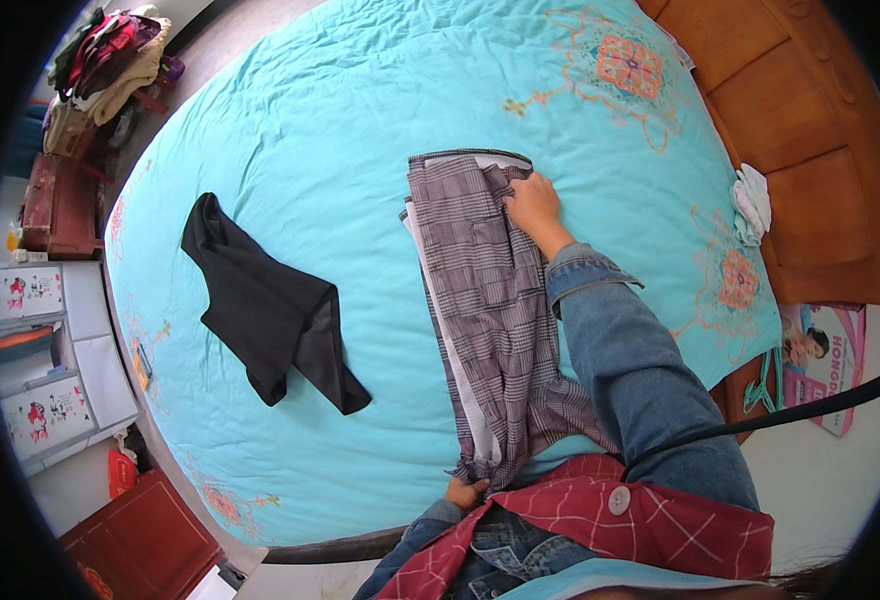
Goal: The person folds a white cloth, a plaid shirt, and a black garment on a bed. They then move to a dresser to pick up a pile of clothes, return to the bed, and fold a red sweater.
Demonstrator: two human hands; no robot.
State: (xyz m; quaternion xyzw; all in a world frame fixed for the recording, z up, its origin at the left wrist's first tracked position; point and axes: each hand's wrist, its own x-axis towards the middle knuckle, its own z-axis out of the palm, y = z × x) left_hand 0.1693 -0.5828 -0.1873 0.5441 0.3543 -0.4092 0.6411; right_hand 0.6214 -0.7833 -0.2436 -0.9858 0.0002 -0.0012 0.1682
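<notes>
A grey plaid garment (477,262) with a pale lining lies lengthwise on the turquoise bedspread (380,315). My right hand (536,210) is on its upper right edge, fingers bent onto the cloth; whether they pinch it is not plain. At the near end, my left hand (467,493) grips the garment's gathered edge, thumb on top. To the left, apart from both hands, a black cloth garment (260,292) lies loosely spread with one end folded over.
A wooden headboard (792,135) borders the bed at right, with a small pale cloth (751,204) by it. Green hangers (766,386) hang near the bed's lower right corner. Piled clothes (109,60), a red wooden chest (61,202) and a dark red cabinet (143,536) stand left.
</notes>
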